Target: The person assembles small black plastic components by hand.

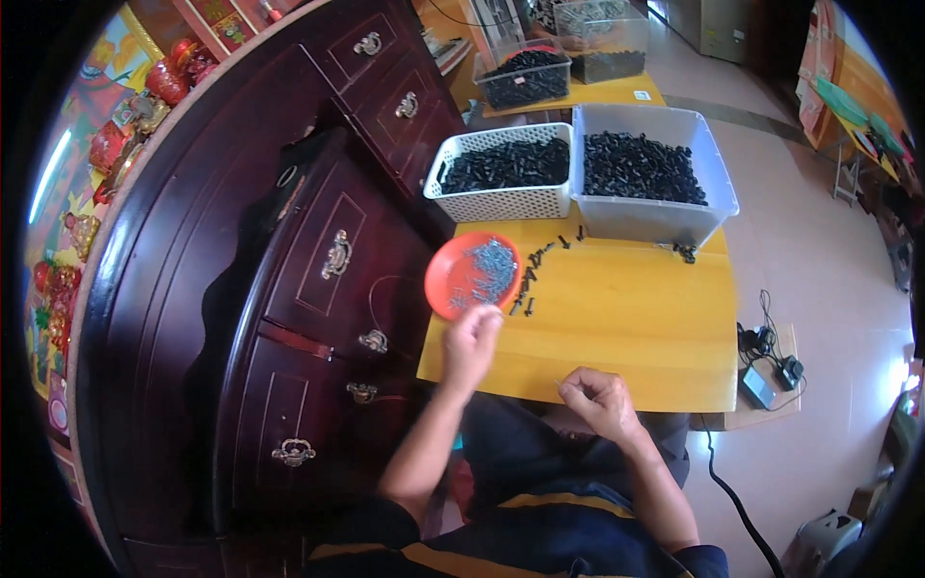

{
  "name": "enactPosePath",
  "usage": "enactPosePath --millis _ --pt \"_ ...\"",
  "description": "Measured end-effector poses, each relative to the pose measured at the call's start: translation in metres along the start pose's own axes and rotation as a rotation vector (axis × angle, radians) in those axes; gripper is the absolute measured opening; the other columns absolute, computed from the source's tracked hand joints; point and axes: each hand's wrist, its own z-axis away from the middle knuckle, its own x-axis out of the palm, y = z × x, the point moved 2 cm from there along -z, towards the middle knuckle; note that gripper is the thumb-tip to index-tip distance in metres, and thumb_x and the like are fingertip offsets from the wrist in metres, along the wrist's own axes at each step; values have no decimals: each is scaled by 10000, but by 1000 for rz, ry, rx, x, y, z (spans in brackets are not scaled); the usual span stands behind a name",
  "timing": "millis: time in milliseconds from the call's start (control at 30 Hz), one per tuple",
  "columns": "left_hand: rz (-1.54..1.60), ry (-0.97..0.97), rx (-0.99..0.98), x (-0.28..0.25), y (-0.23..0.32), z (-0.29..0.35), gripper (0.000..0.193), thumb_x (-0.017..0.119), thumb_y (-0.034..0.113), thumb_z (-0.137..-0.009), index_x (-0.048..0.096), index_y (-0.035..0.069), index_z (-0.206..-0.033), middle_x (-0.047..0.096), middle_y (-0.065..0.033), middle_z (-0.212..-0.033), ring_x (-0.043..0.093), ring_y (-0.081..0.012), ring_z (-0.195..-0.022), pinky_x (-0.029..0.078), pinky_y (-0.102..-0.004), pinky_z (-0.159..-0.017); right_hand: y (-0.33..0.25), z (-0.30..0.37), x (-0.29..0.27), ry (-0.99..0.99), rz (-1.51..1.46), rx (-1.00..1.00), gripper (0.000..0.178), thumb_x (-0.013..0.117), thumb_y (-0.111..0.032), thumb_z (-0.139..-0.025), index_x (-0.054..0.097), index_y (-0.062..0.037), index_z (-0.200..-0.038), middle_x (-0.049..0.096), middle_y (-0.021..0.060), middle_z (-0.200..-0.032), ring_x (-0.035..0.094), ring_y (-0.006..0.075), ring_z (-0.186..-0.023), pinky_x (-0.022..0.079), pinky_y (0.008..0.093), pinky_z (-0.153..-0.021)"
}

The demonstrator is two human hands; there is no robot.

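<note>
My left hand (472, 342) is closed at the near rim of an orange-red plate (440, 289). What its fingers hold, if anything, is hidden. A pile of small silver metal pieces, screw-like in shape, (493, 268) lies on the plate's right side. My right hand (599, 397) is at the near edge of the yellow table (636, 328), thumb and fingers pinched together. A thin, pale tip pokes out from that pinch, too small to name. Beside the plate, several small black plastic parts (528, 279) lie in a loose row.
A white perforated basket (496, 204) and a clear plastic bin (655, 214), both full of black parts, stand at the table's back. Dark wooden drawers (318, 255) rise close on the left. A cable (723, 482) hangs to the right. Behind are more clear bins (525, 87).
</note>
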Motion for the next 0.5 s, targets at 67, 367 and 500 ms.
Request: enactPosePath --millis 67,367,500 --pt "-145 105 106 -17 -18 -27 278 669 69 -935 666 -14 -1200 730 -170 -952 735 -296 -903 575 -382 -809 5 1 0 10 -101 3 213 691 -199 -974 679 -19 -861 579 -22 -643 513 53 -582 437 256 -543" --pt "263 -473 -123 14 40 22 301 705 29 -937 684 16 -1237 732 -48 -988 664 -67 -826 543 -237 -749 20 0 -13 -57 -419 234 237 645 -248 -1023 660 -53 -890 552 -52 -683 484 29 -603 397 222 -545" --pt "354 -588 -94 36 61 45 252 698 6 -930 709 14 -1183 733 -55 -961 679 -88 -833 550 -242 -764 24 1 -15 -106 -442 221 231 629 -259 -1036 671 -52 -941 559 -53 -712 488 32 -623 402 219 -557"
